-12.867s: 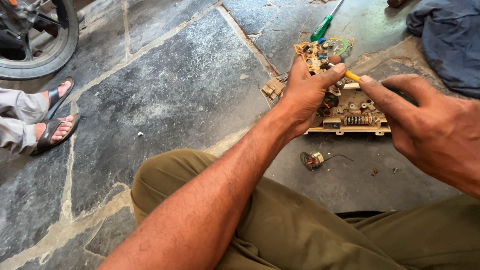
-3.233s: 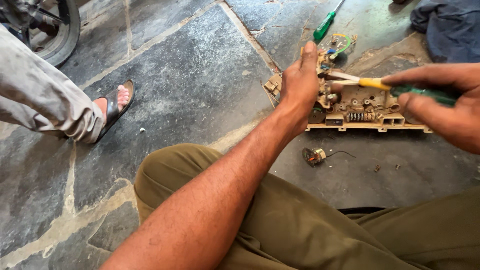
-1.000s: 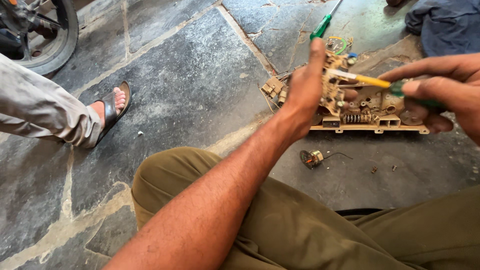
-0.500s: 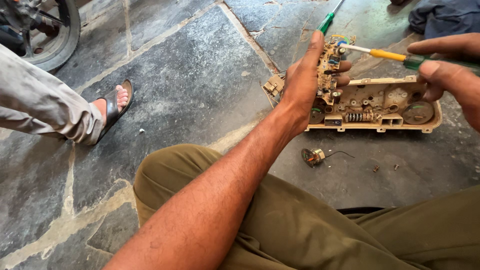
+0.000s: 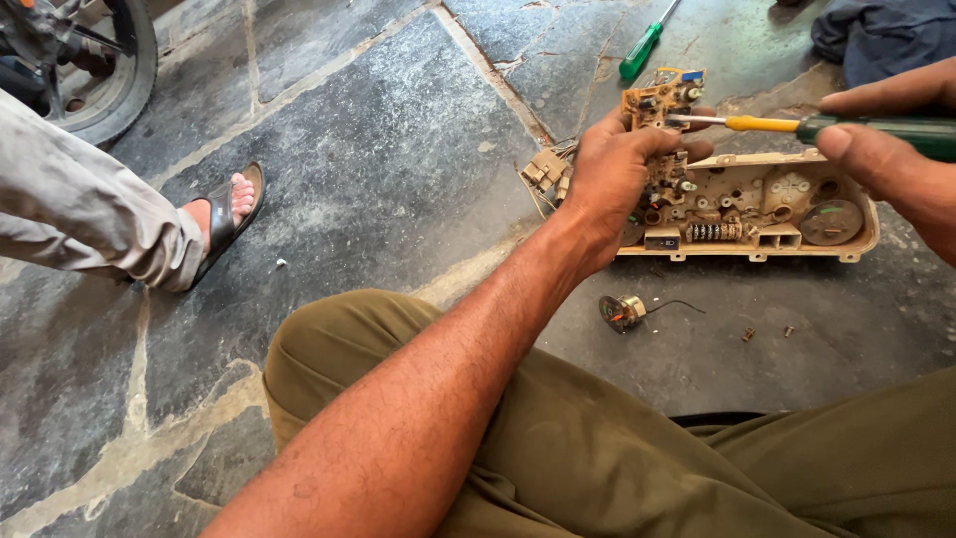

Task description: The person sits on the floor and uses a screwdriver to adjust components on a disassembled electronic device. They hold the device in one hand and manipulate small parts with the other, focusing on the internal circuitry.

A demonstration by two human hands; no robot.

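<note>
- While the left hand point(image 5: 609, 174) clamps the small tan circuit board studded with components point(image 5: 659, 100), that board stands tilted up off the left end of the beige plastic instrument-cluster housing point(image 5: 762, 214), which lies on the grey stone floor point(image 5: 378, 189).
- Left fingers point(image 5: 637, 139) are wrapped shut on the board; thumb side faces the housing.
- Right hand point(image 5: 891, 164) is closed on the green handle of a screwdriver with a yellow collar and steel shaft point(image 5: 797, 125).
- Key relation: screwdriver's long axis runs near horizontal, right to left, tip touching or just at the board's right face, beside the left fingertips. Exact contact point too small to tell.
- Housing's long axis runs left-right, below the shaft, between the two hands; left hand is nearer the board, right hand is over the housing's right end.
- Nearby on the floor: small round part with a black wire point(image 5: 622, 311), two loose screws point(image 5: 748, 334), second green-handled screwdriver point(image 5: 642, 50), tan connector blocks point(image 5: 546, 169).
- Another person's sandalled foot point(image 5: 224, 204) is well apart, left.
</note>
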